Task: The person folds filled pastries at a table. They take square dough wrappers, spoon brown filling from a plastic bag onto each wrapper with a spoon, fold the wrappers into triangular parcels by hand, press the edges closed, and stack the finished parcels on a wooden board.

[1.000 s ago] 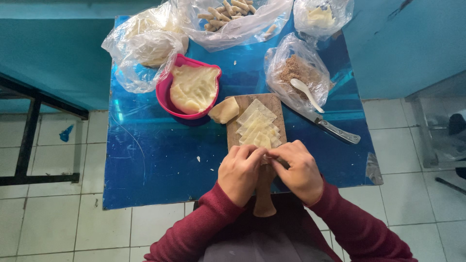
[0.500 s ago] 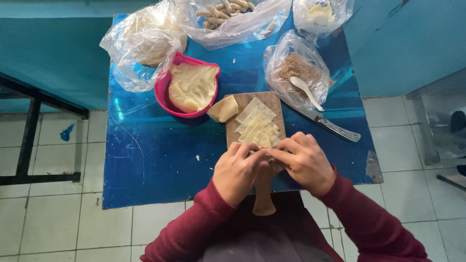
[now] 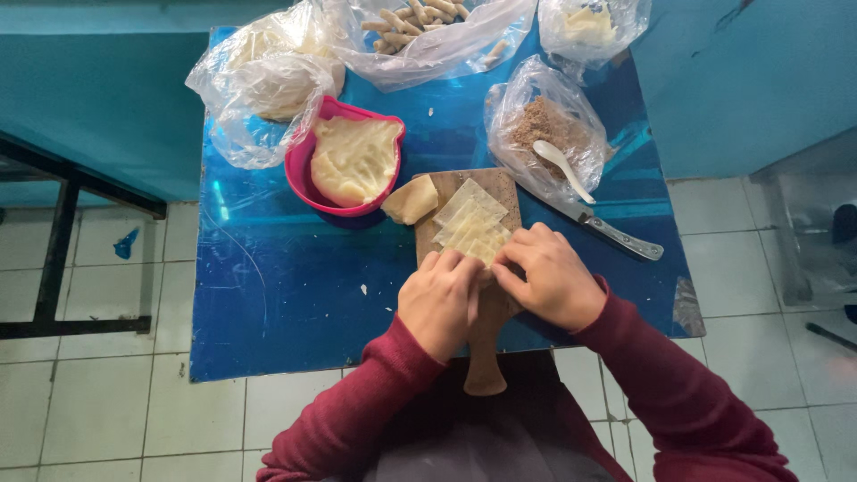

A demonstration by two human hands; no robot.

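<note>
My left hand (image 3: 439, 302) and my right hand (image 3: 551, 278) meet over the near end of a wooden cutting board (image 3: 489, 295) on a small blue table (image 3: 286, 277). Both sets of fingers pinch at a thin pale dough wrapper where it lies on the board; the spot between them is hidden. A stack of square pale wrappers (image 3: 471, 223) lies on the board just beyond the fingers. A lump of pale dough (image 3: 411, 201) rests at the board's far left corner. The board's handle sticks out over the table's near edge.
A pink bowl (image 3: 308, 147) of pale paste sits left of the board. A knife (image 3: 607, 234) lies to the right. Plastic bags hold brown crumbs with a white spoon (image 3: 561, 166), rolled sticks (image 3: 411, 18) and pale dough (image 3: 268, 80). White tiled floor surrounds the table.
Both hands have shifted slightly along the board while staying pressed together on the wrapper; my view has drifted a little. Nothing else on the table moved.
</note>
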